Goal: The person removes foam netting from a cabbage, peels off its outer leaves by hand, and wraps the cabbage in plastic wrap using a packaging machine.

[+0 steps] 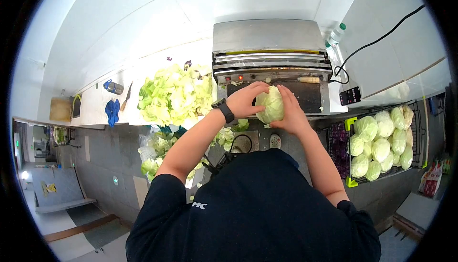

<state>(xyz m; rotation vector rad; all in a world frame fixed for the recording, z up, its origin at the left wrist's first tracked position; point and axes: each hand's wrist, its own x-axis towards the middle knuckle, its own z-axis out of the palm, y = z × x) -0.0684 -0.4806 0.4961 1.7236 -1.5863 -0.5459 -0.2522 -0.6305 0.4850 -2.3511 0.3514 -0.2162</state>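
Between my two hands is a pale green cabbage [270,105], over the dark plate at the front of a metal wrapping machine [267,35]. My left hand [247,99], below a black wristwatch, is wrapped round the cabbage's left side. Round its right side my right hand [292,113] is curved, fingers at the top and thumb near the bottom. A knife with a wooden handle [308,79] lies on the machine behind my right hand. The machine's small red light is lit.
Loose cabbage leaves [174,95] are heaped on the counter at left, beside a blue cloth [112,112]. A cart of whole cabbages [380,150] stands at right. A phone [350,96] and a bottle [336,35] are right of the machine.
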